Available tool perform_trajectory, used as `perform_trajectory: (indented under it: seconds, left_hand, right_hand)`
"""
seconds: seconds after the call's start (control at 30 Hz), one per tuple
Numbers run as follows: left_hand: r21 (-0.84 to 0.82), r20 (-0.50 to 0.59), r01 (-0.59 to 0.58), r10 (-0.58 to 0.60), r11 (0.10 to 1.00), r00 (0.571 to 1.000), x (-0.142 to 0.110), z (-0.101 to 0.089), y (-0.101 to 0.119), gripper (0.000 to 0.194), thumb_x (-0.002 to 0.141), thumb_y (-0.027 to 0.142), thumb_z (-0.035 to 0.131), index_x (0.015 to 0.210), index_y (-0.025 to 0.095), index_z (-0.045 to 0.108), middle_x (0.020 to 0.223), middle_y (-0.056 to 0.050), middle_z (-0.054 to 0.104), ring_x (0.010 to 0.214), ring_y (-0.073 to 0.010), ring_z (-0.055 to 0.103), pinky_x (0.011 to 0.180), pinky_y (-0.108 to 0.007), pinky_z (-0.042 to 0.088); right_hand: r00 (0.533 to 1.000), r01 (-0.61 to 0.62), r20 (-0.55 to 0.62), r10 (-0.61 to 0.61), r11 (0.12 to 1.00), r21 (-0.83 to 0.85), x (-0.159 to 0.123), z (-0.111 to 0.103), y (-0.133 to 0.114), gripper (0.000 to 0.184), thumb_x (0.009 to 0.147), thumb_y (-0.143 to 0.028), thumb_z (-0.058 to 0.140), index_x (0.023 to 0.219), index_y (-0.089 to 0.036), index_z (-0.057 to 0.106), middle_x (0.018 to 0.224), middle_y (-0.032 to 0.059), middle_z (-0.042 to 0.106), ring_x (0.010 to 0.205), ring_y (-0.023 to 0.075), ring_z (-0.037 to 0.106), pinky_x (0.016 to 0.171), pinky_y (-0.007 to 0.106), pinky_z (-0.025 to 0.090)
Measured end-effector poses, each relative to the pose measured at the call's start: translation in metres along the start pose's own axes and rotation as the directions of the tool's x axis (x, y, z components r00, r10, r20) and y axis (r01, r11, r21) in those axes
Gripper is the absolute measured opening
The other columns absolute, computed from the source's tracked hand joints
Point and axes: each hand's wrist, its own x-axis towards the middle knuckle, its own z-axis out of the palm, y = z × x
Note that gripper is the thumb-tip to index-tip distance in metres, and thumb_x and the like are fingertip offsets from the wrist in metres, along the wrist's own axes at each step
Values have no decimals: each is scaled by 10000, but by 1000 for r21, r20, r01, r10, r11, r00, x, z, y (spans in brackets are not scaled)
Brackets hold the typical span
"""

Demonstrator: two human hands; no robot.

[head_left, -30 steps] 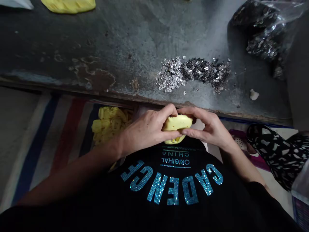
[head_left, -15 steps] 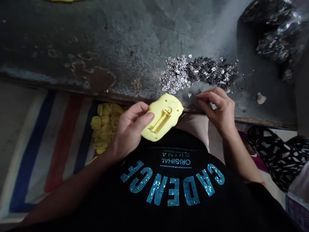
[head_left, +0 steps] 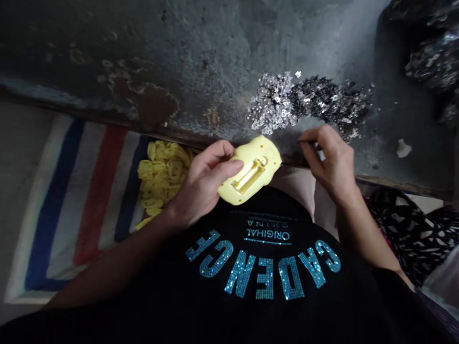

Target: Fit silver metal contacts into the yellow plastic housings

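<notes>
My left hand (head_left: 206, 184) is closed round the left side of a yellow plastic housing (head_left: 247, 191). The thumb lies on top of the piece. Its upturned face has an open battery compartment with metal contacts at its ends, a patch of small holes and several screw holes. To the right, my right hand (head_left: 332, 160) is pinched, thumb against forefinger, just above the table's front edge. Whatever sits between those fingertips is too small to make out. Small shiny metal battery contacts (head_left: 274, 102) lie heaped just beyond both hands.
The worn dark metal table (head_left: 201, 43) spans the far side. A plastic bag of metal pieces (head_left: 430, 62) stands at right, near a small white lump (head_left: 403, 148). More yellow housings (head_left: 163, 174) are in a striped sack (head_left: 96, 205) at lower left. Patterned black cloth (head_left: 398, 215) shows at right.
A loose metal contact that lay on the table left of my right fingertips no longer shows there; those fingers have pinched together. The housing is tilted slightly. The whole view has shifted.
</notes>
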Motion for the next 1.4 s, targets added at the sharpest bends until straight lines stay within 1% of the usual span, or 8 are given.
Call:
perform_trajectory:
  seconds: [0.13,0.33,0.6,0.77,0.87,1.13,1.3,1.4]
  left_hand:
    - [7,135,52,-53,999,989,-3,12,1,360,833,336,884,822,216,544,718,43,594,591,-110,541,532,-214,443]
    - [-44,189,94,-85,995,978,-8,24,1,269,881,272,811,837,212,552,741,38,577,619,-112,544,545,-222,439]
    - [-54,187,114,-102,992,977,-11,34,0,255,872,265,788,824,208,544,735,26,522,622,-113,505,536,-235,395]
    - [-10,145,117,-114,993,983,-17,46,7,225,885,216,739,797,199,532,724,18,486,610,-106,489,532,-220,374]
    - [21,133,113,-115,993,984,-20,51,10,209,933,206,691,805,197,526,732,13,479,613,-106,483,542,-216,364]
    - [166,110,85,-104,982,988,-22,49,7,235,1026,275,712,871,212,547,763,15,487,643,-125,521,562,-228,375]
    - [213,84,75,-95,974,992,-21,49,6,229,1026,283,729,878,216,567,757,12,517,685,-149,598,558,-228,424]
    - [180,109,54,-74,982,991,-19,46,3,245,1013,316,762,877,219,583,758,3,536,739,-181,637,565,-247,443]
  right_hand:
    - [987,-144,123,103,903,404,-7,-21,-28,64,1111,-366,741,1103,-319,784,988,5,793,849,210,744,783,391,599]
    - [959,-262,239,150,789,556,-11,-38,-47,57,1053,-373,835,1062,-321,856,953,-6,819,824,202,726,768,391,580]
    - [959,-272,228,169,775,571,-15,-43,-50,52,1024,-351,887,1071,-332,896,1007,10,850,894,214,771,831,411,635]
    - [923,-342,365,122,694,634,-3,-48,-41,225,907,-342,1005,1000,-295,805,902,-32,764,771,154,704,701,326,601]
    - [892,-381,443,84,666,641,5,-51,-36,339,848,-379,1055,961,-261,758,888,-36,757,767,140,706,696,297,611]
    - [859,-339,512,5,754,563,24,-53,-31,402,864,-502,1032,928,-264,715,853,-39,774,743,138,733,650,289,601]
    - [838,-340,545,33,812,474,34,-53,-30,435,862,-576,1010,927,-278,700,835,-34,764,733,145,706,620,303,594]
    - [821,-363,568,60,823,437,39,-54,-29,478,797,-610,1047,906,-281,717,797,-14,749,704,161,655,572,321,564]
